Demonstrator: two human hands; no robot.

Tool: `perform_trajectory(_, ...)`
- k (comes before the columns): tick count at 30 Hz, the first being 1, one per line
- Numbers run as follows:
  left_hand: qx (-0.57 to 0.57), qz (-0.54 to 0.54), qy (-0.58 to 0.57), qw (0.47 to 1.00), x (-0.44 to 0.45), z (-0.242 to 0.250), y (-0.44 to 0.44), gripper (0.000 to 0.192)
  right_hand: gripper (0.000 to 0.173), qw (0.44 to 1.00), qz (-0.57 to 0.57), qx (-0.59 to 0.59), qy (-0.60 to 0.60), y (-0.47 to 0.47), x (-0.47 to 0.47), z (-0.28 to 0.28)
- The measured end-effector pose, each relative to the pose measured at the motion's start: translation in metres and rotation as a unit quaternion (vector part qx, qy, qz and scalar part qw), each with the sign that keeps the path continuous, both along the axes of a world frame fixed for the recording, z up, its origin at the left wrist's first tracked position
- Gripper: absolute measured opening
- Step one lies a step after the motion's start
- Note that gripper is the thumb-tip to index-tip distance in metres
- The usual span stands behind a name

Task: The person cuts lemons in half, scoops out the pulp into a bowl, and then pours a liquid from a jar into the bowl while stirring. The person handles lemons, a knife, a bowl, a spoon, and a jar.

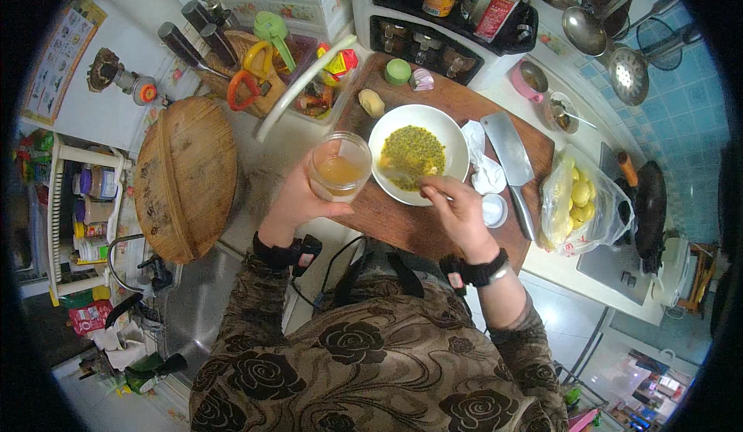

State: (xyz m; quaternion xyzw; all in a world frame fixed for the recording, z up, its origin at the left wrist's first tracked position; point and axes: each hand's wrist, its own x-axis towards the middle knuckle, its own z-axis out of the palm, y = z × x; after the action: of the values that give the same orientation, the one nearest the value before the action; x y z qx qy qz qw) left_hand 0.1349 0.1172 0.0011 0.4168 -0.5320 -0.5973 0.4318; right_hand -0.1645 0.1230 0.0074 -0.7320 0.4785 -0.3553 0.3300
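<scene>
My left hand (296, 197) is wrapped around a clear jar (341, 162) of amber, honey-like contents, tilted beside the left rim of a white bowl (458, 136). Passion fruit pulp (412, 150), yellow with dark seeds, lies in the bowl. At the bowl's lower right rim, my right hand (455, 211) has its fingers pinched around a thin utensil, mostly hidden, whose lower end reaches into the pulp. A small white container (494, 210) stands just right of that hand on the wooden cutting board (395, 220).
A cleaver (511, 153) and crumpled white tissue (486, 168) lie right of the bowl. Behind it are ginger (371, 103), a green cup (397, 72) and a garlic bulb (422, 79). A bag of yellow-green fruit (580, 197) sits farther right; a wooden lid (186, 179) stands left, by the sink (200, 301).
</scene>
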Motion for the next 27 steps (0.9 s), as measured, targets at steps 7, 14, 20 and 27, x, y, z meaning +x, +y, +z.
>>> perform_trajectory(7,-0.022,-0.014,-0.001,1.000,0.000,-0.001,0.005,0.105,0.019,0.978,-0.210,-0.013,-0.007,-0.014,-0.025,-0.011)
perform_trajectory(14,-0.034,0.001,-0.004,0.999,-0.002,-0.007,-0.006,0.105,0.017,0.975,-0.157,0.100,-0.120,0.002,-0.004,-0.020)
perform_trajectory(20,-0.038,0.003,-0.024,0.999,0.001,-0.003,-0.004,0.104,0.014,0.982,-0.110,-0.093,0.126,-0.002,-0.016,-0.010)
perform_trajectory(27,-0.061,-0.001,-0.026,0.998,-0.003,-0.004,-0.005,0.105,0.018,0.968,-0.216,0.122,-0.048,-0.041,-0.019,-0.012)
